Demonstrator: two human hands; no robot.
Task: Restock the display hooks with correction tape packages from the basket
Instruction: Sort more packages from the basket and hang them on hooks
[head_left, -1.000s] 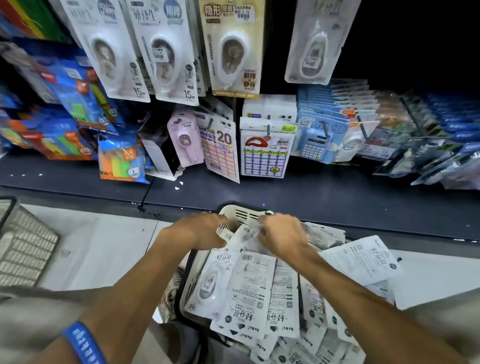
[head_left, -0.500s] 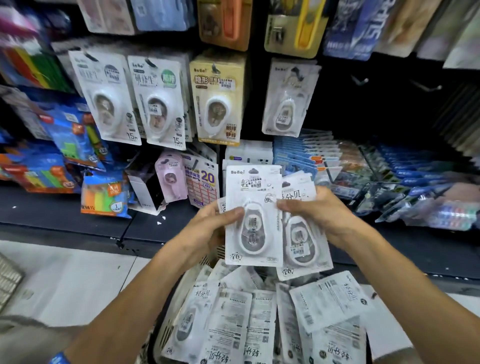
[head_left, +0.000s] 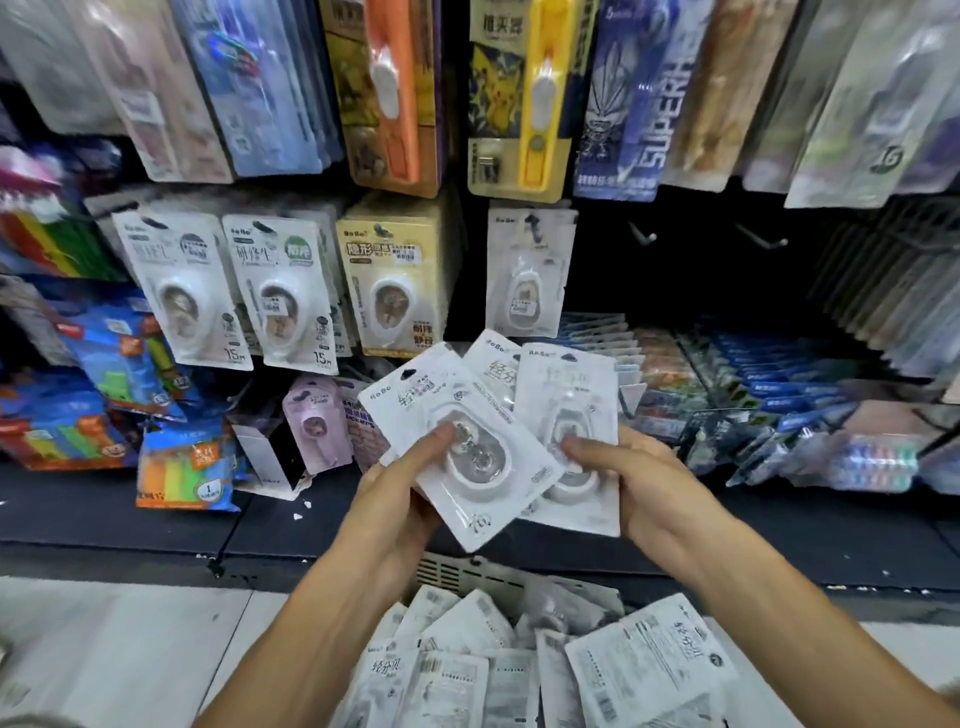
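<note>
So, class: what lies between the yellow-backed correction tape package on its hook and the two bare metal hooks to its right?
In the head view, one white correction tape package hangs between the yellow-backed package and the bare hooks.

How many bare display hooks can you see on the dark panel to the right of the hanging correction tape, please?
2. One bare hook sits just right of the single hanging white package; the second hook is further right on the same row. More may be hidden behind other stock.
</note>
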